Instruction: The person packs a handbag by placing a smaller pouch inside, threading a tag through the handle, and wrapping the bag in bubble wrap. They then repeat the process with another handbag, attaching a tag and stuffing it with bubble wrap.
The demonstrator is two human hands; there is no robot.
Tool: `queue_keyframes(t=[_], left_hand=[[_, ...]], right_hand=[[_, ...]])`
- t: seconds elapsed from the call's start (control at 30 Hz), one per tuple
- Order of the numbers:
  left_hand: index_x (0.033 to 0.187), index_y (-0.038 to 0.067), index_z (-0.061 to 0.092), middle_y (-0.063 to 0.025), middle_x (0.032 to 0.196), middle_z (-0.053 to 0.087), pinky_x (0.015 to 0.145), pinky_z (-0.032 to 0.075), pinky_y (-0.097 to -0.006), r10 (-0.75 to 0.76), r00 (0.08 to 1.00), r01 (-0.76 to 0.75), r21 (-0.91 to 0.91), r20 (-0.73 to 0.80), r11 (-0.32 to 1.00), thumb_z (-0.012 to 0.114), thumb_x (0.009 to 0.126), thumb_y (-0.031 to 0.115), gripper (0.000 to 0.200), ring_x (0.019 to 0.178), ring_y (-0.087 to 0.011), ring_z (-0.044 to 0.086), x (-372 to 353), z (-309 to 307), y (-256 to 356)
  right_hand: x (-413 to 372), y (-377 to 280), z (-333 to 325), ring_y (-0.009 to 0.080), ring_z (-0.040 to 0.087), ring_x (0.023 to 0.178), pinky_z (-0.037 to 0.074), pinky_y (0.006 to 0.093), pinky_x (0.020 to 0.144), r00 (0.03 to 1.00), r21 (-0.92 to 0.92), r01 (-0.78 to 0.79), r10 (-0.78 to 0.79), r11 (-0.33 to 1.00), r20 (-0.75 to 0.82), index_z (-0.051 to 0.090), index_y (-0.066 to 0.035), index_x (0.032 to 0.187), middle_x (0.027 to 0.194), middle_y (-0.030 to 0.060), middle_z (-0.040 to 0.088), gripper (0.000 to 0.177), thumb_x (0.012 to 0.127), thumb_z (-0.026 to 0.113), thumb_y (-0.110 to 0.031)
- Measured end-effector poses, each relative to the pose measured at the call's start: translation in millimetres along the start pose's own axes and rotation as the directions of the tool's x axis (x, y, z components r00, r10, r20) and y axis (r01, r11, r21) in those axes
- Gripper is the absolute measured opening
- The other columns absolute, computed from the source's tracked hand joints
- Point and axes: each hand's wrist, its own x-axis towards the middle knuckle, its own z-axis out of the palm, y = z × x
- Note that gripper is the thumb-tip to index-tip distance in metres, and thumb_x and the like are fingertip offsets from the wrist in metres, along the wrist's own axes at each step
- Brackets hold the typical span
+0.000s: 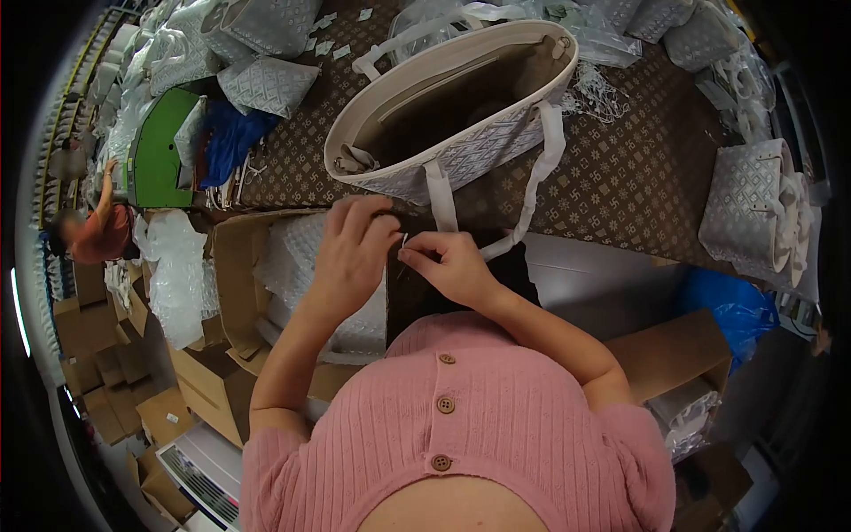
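The diamond-patterned tote bag [496, 158] rests at the near edge of the brown patterned tabletop [647, 186], mouth upward, long axis running from near left to far right, its base hidden. Just nearer, the wrapped handle [537, 182] loops down partly behind the right hand [452, 266], whose thumb and forefinger nearly meet beside a white sliver [405, 239] too small to identify; the left hand [357, 244] curls opposite, and I cannot tell whether either grips it.
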Motion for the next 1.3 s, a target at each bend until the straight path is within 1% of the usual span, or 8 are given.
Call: queue_keyframes(t=[0.1, 0.2, 0.4, 0.57, 0.67, 0.93, 1.17, 1.3], left_hand=[[0.091, 0.006, 0.056, -0.0080, 0.095, 0.053, 0.080, 0.040, -0.0336, 0.390, 0.913, -0.405, 0.157, 0.121, 0.900, 0.062, 0.067, 0.002, 0.025, 0.093, -0.0256, 0.048, 37.8, 11.1, 14.7], [0.099, 0.006, 0.059, -0.0089, 0.102, 0.054, 0.079, 0.042, -0.0331, 0.410, 0.800, -0.465, 0.018, 0.438, 0.885, 0.063, 0.064, 0.000, 0.036, 0.096, -0.0249, 0.049, 62.1, 34.3, -4.3], [0.097, 0.002, 0.062, -0.0134, 0.105, 0.053, 0.081, 0.047, -0.0327, 0.188, 0.980, -0.141, -0.451, 0.060, 0.881, 0.055, 0.067, -0.013, 0.035, 0.099, -0.0264, 0.053, 63.0, 15.5, 5.1], [0.101, 0.004, 0.062, -0.0155, 0.107, 0.056, 0.083, 0.047, -0.0332, 0.025, 0.997, -0.050, -0.360, -0.075, 0.932, 0.050, 0.069, -0.011, 0.037, 0.092, -0.0271, 0.058, 76.9, -14.7, -19.3], [0.097, 0.003, 0.063, -0.0126, 0.100, 0.061, 0.072, 0.050, -0.0320, 0.320, 0.947, -0.312, -0.132, 0.041, 0.941, 0.055, 0.072, -0.004, 0.028, 0.087, -0.0265, 0.060, 88.7, 3.0, -33.6], [0.093, 0.003, 0.063, -0.0128, 0.086, 0.060, 0.065, 0.048, -0.0341, 0.220, 0.971, -0.184, -0.290, 0.094, 0.939, 0.058, 0.068, 0.000, 0.025, 0.076, -0.0281, 0.059, 87.8, 6.1, -41.2], [0.081, 0.003, 0.060, -0.0121, 0.077, 0.055, 0.059, 0.045, -0.0371, -0.191, 0.971, 0.186, -0.051, -0.143, 0.981, 0.057, 0.075, 0.003, 0.006, 0.071, -0.0309, 0.056, 14.3, 21.9, 4.6], [0.084, 0.001, 0.060, -0.0117, 0.075, 0.057, 0.058, 0.045, -0.0354, -0.433, 0.897, 0.396, -0.267, -0.093, 0.879, 0.060, 0.077, 0.004, 0.007, 0.069, -0.0291, 0.057, -0.1, 64.9, 8.9]], right_hand=[[-5.5, 55.7, 11.0, 0.0281, 0.059, 0.066, 0.045, 0.0374, 0.062, 0.956, -0.287, 0.286, -0.255, 0.914, 0.142, 0.063, 0.000, 0.074, 0.071, 0.0161, 0.061, 0.016, 0.076, 0.059, -0.015], [-12.3, 67.3, 7.6, 0.0320, 0.058, 0.071, 0.045, 0.0397, 0.065, 0.982, -0.452, 0.095, -0.009, 0.887, 0.188, 0.060, -0.001, 0.081, 0.079, 0.0153, 0.061, 0.013, 0.076, 0.058, -0.013], [25.7, 25.4, -47.9, 0.0329, 0.057, 0.066, 0.044, 0.0362, 0.055, 0.736, -0.407, 0.306, -0.485, 0.861, -0.472, 0.055, -0.003, 0.087, 0.077, 0.0177, 0.055, 0.008, 0.086, 0.051, -0.010], [52.2, -27.4, -62.5, 0.0337, 0.055, 0.064, 0.044, 0.0390, 0.054, 0.727, -0.625, 0.422, -0.657, 0.657, -0.199, 0.055, -0.003, 0.081, 0.074, 0.0129, 0.056, 0.004, 0.079, 0.054, -0.007], [54.3, -37.1, -58.9, 0.0335, 0.056, 0.064, 0.044, 0.0402, 0.054, 0.809, -0.609, 0.378, -0.569, 0.697, -0.149, 0.055, -0.003, 0.079, 0.073, 0.0134, 0.056, 0.004, 0.078, 0.055, -0.007], [60.4, -27.1, -60.2, 0.0301, 0.057, 0.062, 0.046, 0.0359, 0.055, 0.797, -0.491, 0.423, -0.571, 0.761, -0.197, 0.054, -0.001, 0.084, 0.071, 0.0130, 0.057, 0.008, 0.079, 0.057, -0.006], [30.5, 30.6, -43.7, 0.0067, 0.051, 0.061, 0.043, 0.0216, 0.054, 0.926, 0.351, 0.186, -0.044, 0.918, -0.376, 0.048, -0.002, 0.091, 0.074, 0.0024, 0.057, 0.007, 0.085, 0.053, -0.003], [26.1, 30.1, -48.2, 0.0037, 0.049, 0.066, 0.041, 0.0198, 0.056, 0.971, 0.228, -0.122, 0.164, 0.966, -0.174, 0.057, 0.001, 0.085, 0.073, 0.0010, 0.058, 0.008, 0.083, 0.058, -0.007]])
